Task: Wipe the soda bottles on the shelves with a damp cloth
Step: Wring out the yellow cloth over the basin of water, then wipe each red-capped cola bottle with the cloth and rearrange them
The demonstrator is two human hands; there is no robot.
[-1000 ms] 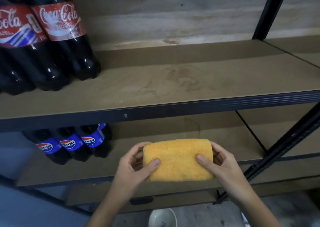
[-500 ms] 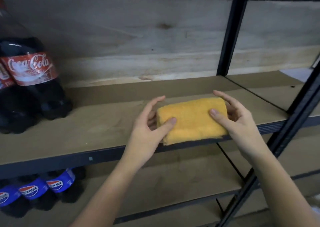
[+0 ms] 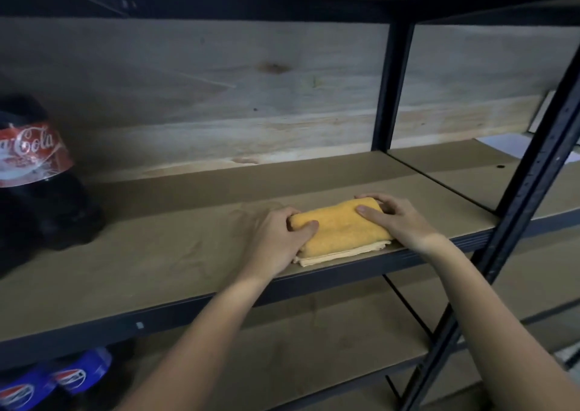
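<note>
- On the middle shelf (image 3: 175,247), near its front edge and toward the right, lies a folded yellow cloth (image 3: 342,231), with a paler layer showing along its lower edge.
- The left hand (image 3: 279,238) grips the cloth's left end: the thumb lies curled over the top and the fingers wrap round the far side.
- The right hand (image 3: 395,219) holds the right end, thumb on top of the cloth and fingers curled over its far right corner.
- Both forearms reach up from the bottom of the view, bare to the edge of the picture.
- Far to the left on the same shelf stands a dark cola bottle (image 3: 37,175) with a red label, well apart from the cloth; it is partly cut off by the left edge.
- Below, on the lower shelf (image 3: 314,341), two bottles with blue labels (image 3: 62,379) lie in the bottom left corner, only partly in view.
- Behind the middle shelf runs a pale wooden back panel (image 3: 219,96) with a dark knot.
- A black metal post (image 3: 387,87) stands at the back to the right of the cloth, and another black post (image 3: 502,222) slants across the front right.
- Beyond the back post, a neighbouring shelf (image 3: 464,172) continues to the right, with something white at its far end that is too unclear to name.
</note>
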